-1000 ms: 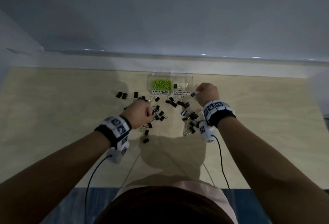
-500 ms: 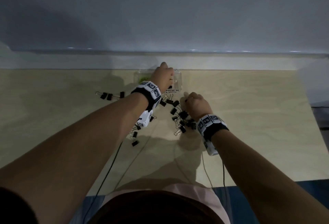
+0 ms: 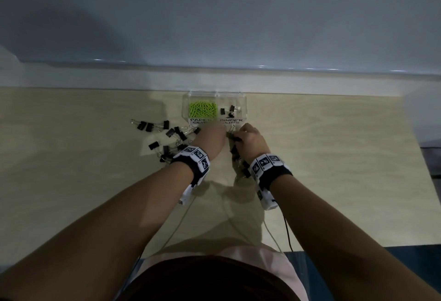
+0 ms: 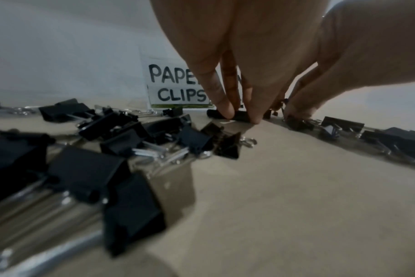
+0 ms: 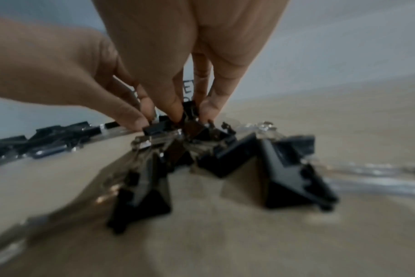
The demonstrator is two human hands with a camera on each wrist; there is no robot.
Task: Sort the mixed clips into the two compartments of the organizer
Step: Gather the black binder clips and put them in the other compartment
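Note:
The clear two-compartment organizer [image 3: 242,100] stands at the table's far edge. Green paper clips [image 3: 202,108] fill its left "PAPER CLIPS" [image 4: 178,84] side, and a few black binder clips [image 3: 228,110] lie in its right side. Just in front of it, my left hand [image 3: 211,139] reaches down and pinches a black binder clip [image 4: 241,117] that lies on the table. Beside it, my right hand [image 3: 247,139] pinches another black binder clip [image 5: 190,112] at the top of a small heap [image 5: 225,150].
Several loose binder clips [image 3: 164,133] are scattered left of my left hand, and more [image 3: 238,164] lie under my right wrist. The light wooden table [image 3: 334,157] meets a pale wall behind the organizer. Cables run from both wrist cameras toward me.
My left hand has drawn back from over the organizer's binder-clip side to the table in front of it. My right hand has shifted forward beside it, onto another clip in the heap.

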